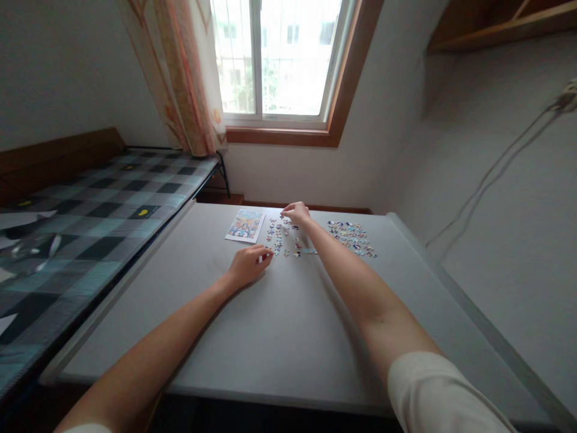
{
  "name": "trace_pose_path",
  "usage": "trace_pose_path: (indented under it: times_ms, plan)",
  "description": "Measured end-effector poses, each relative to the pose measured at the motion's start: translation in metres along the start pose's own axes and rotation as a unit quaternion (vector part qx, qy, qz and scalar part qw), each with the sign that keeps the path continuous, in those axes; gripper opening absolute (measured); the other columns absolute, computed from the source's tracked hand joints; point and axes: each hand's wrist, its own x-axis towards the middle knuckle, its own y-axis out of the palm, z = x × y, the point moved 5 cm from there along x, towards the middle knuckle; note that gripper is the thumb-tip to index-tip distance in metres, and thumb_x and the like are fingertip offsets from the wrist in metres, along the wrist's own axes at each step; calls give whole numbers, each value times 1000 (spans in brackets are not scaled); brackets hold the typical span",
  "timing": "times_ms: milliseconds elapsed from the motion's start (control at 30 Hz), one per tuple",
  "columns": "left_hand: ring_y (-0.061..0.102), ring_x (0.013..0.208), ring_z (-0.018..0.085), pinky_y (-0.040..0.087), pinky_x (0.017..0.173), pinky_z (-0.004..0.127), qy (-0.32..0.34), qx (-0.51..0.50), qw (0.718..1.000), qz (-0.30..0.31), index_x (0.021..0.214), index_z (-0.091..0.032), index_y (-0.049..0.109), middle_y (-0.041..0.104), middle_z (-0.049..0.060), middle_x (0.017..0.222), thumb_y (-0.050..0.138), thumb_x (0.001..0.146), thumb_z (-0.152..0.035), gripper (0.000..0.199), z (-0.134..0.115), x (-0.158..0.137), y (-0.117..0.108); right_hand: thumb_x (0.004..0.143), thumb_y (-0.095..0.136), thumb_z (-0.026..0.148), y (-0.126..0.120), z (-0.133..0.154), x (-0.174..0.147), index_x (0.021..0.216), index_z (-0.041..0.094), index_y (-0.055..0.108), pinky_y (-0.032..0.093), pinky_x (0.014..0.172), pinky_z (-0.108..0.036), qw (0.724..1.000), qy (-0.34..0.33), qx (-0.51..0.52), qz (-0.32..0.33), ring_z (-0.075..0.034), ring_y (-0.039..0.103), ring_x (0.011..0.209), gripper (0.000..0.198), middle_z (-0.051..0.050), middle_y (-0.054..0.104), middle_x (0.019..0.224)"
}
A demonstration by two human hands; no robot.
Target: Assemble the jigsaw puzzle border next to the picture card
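My right hand (297, 213) reaches to the far side of the table, its fingers pinched on a small puzzle piece (282, 215). Closer to me, my left hand (250, 263) rests on the tabletop with its fingers curled; the fingertips come up to the near left edge of the loose jigsaw pieces (278, 240). Whether those fingers hold a piece is too small to make out. A second spread of puzzle pieces (354, 236) lies to the right of my right forearm. Left of the pieces lies a colourful picture sheet (246, 226) with a white border.
The white table (270, 337) stands below a window (288, 60) with a curtain (189, 78) at its left. A bed (108, 210) with a checked cover runs along the left side. On the right are a wall with a hanging cable (491, 168) and a wooden shelf (500, 36) above.
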Motion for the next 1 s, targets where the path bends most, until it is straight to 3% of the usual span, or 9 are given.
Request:
trace_pose_path:
  times_ms: [133, 533, 767, 1000]
  plan:
    - [50, 56, 7, 38, 60, 19, 2, 2, 1000, 7, 88, -21, 70, 66, -1, 76, 53, 85, -24, 17, -1, 0, 0, 69, 70, 32, 11, 1, -1, 80, 25, 75, 40, 87, -35, 999, 27, -41, 10, -27, 47, 109, 14, -6, 69, 90]
    - [49, 54, 9, 33, 58, 21, -34, 34, 998, 33, 92, -22, 69, 63, -2, 66, 50, 85, -30, 22, -3, 0, 0, 70, 70, 32, 26, -9, 4, 81, 25, 75, 37, 89, -38, 996, 25, -84, -18, -29, 42, 109, 13, -9, 56, 108]
    - [43, 50, 11, 22, 53, 25, -95, 97, 990, 37, 59, -19, 58, 55, 0, 53, 44, 85, -41, 37, 0, 1, -2, 69, 72, 32, 26, -8, 1, 77, 24, 73, 35, 90, -40, 994, -7, -106, -38, -29, 39, 109, 11, -10, 52, 108]
    - [39, 49, 11, 21, 53, 26, -104, 101, 987, 65, 56, -19, 56, 54, 1, 52, 41, 85, -40, 39, 3, 2, -1, 79, 59, 32, 7, -3, -14, 81, 23, 71, 37, 89, -40, 988, -78, -89, -98, -27, 42, 105, 15, -8, 55, 106]
